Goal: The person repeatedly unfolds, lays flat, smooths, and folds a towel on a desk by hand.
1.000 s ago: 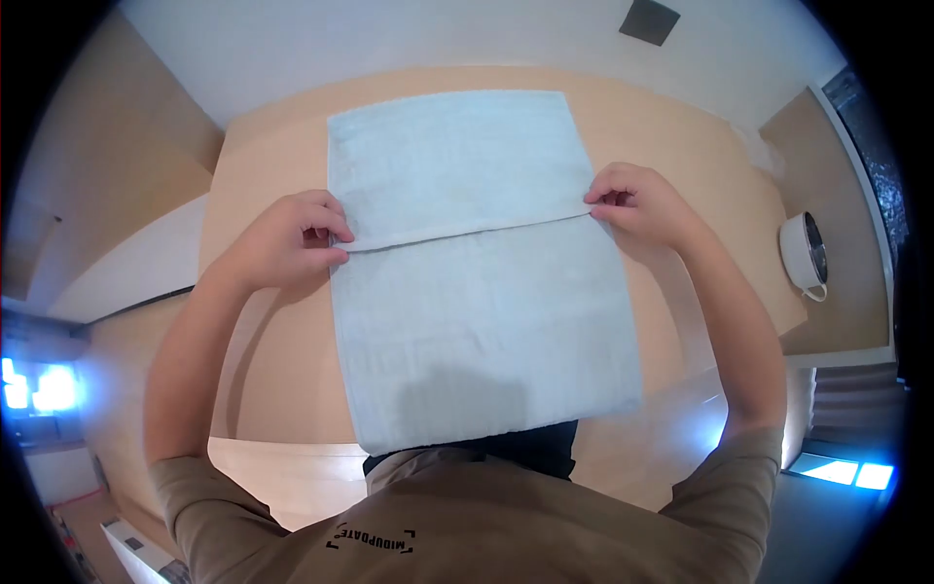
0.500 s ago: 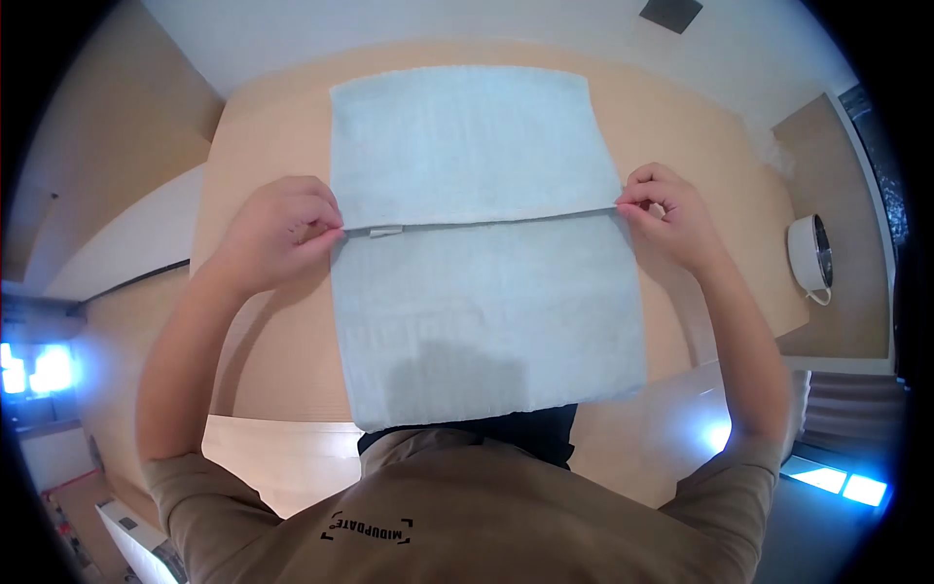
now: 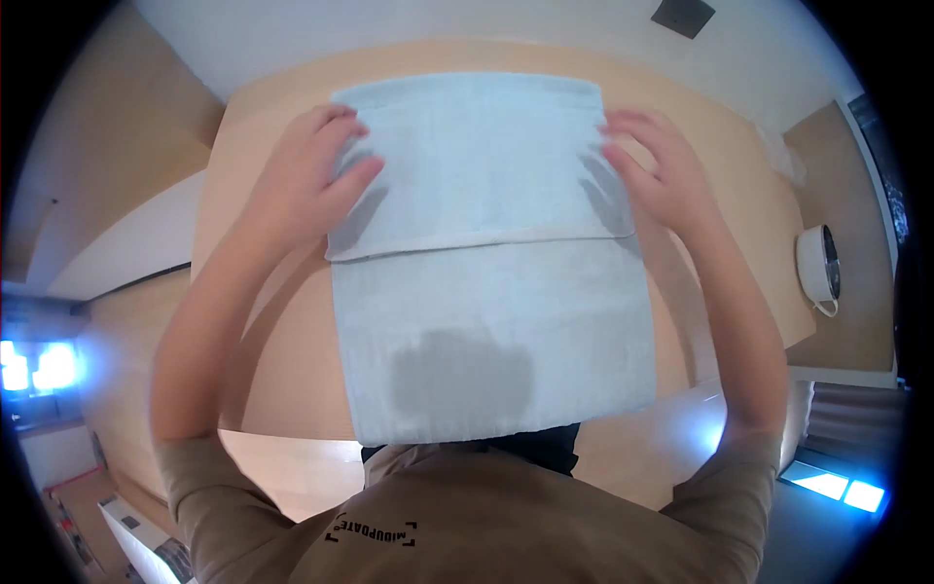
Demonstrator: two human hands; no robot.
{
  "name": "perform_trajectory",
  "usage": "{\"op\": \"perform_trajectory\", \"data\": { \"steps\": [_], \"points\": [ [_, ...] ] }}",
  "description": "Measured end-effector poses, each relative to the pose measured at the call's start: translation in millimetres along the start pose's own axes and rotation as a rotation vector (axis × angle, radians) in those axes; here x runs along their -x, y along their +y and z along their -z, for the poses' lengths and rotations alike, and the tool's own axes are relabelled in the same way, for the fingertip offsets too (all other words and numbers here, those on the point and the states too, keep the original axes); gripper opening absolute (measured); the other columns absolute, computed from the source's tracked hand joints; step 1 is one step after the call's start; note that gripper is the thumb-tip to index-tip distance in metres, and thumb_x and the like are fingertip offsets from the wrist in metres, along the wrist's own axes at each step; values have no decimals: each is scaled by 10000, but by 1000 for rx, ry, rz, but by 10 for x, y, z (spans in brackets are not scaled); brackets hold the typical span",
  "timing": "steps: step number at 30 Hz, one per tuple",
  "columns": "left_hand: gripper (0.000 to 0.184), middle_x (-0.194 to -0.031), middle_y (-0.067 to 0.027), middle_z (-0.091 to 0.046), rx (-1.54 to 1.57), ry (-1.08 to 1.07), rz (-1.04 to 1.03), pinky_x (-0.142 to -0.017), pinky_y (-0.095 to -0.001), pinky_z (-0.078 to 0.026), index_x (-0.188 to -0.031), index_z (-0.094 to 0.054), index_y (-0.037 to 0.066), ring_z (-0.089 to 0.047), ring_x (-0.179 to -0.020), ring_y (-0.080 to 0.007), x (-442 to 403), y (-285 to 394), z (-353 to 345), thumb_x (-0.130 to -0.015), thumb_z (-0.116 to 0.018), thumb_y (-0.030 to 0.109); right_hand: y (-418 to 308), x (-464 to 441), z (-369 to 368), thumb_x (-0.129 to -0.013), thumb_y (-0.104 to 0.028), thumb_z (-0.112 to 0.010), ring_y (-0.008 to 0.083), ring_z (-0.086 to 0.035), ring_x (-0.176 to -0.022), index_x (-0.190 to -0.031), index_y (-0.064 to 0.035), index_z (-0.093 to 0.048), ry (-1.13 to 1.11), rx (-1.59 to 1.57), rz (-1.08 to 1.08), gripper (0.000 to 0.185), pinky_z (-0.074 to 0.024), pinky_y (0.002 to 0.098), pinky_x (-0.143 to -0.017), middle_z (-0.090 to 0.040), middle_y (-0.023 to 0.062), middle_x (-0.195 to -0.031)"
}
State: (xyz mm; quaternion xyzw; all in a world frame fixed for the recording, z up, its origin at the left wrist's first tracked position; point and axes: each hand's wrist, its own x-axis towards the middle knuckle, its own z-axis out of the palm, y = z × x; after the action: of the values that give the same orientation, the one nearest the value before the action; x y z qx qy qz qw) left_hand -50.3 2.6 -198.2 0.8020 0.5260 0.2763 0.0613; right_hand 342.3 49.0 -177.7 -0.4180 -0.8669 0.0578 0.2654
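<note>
A pale blue towel (image 3: 486, 321) is spread in front of me, its far part folded over so that a loose hem (image 3: 486, 240) crosses it near the middle. My left hand (image 3: 309, 180) hovers by the far left edge of the folded layer, fingers apart and holding nothing. On the opposite side, my right hand (image 3: 666, 175) is at the far right edge, also open, its fingertips blurred and close to the cloth. I cannot tell whether either hand touches the towel. A dark shadow falls on the near part.
The towel lies on a light wood table (image 3: 263, 370), its near end reaching the front edge by my body. A white round container (image 3: 812, 263) with a loop handle stands at the right. A dark square plate (image 3: 683, 15) is at the top.
Both hands have let go of the hem's corners and moved away from me toward the far end. The hem now lies flat, slightly nearer, and the small tag is covered.
</note>
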Motion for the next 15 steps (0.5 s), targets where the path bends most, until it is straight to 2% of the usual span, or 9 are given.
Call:
{"op": "perform_trajectory", "data": {
  "steps": [1,3,6,9,12,15],
  "points": [
    [438,-1399,-218,-494,-110,-13,11,-1097,-469,-348,-1212,-594,-7,-434,-1320,-376,-156,-52,-162,-900,-631,298,-36,-237,-95,-899,-274,-664,355,-555,-1213,-1157,-42,-677,65,1,8,347,-427,432,-1040,-623,177,-1262],
    [590,-1510,-230,-400,-332,-26,42,-1167,-496,-266,-1365,-495,-34,-340,-1424,-381,-389,-173,-462,-946,-569,376,122,-524,-496,-938,-409,-586,381,-411,-1380,-1361,19,-524,-14,180,4,604,-329,441,-1148,-463,233,-1469],
    [753,-1599,-231,-250,-404,-161,142,-1213,-480,-167,-1488,-324,-68,-215,-1495,-361,-468,-245,-598,-984,-460,476,57,-536,-825,-960,-515,-499,380,-281,-1462,-1465,66,-365,-160,369,-156,781,-239,420,-1203,-322,243,-1561],
    [815,-1614,-230,-206,-523,-284,165,-1228,-466,-110,-1526,-247,-57,-156,-1515,-342,-484,-204,-513,-990,-413,534,-2,-620,-707,-966,-566,-445,377,-239,-1482,-1506,68,-281,-318,384,-226,849,-205,429,-1217,-268,227,-1592],
    [831,-1614,-231,-205,-551,-245,120,-1227,-479,-109,-1531,-242,-53,-155,-1514,-353,-531,-50,-451,-989,-416,551,17,-696,-681,-964,-580,-443,372,-227,-1489,-1518,58,-265,-248,447,-163,864,-192,443,-1222,-267,225,-1593],
    [828,-1610,-241,-207,-385,-263,93,-1228,-477,-108,-1519,-257,-64,-154,-1510,-374,-488,-134,-511,-984,-439,541,-17,-694,-757,-962,-574,-450,389,-234,-1482,-1499,59,-306,-279,387,-193,842,-191,454,-1219,-278,237,-1584]
  ]
}}
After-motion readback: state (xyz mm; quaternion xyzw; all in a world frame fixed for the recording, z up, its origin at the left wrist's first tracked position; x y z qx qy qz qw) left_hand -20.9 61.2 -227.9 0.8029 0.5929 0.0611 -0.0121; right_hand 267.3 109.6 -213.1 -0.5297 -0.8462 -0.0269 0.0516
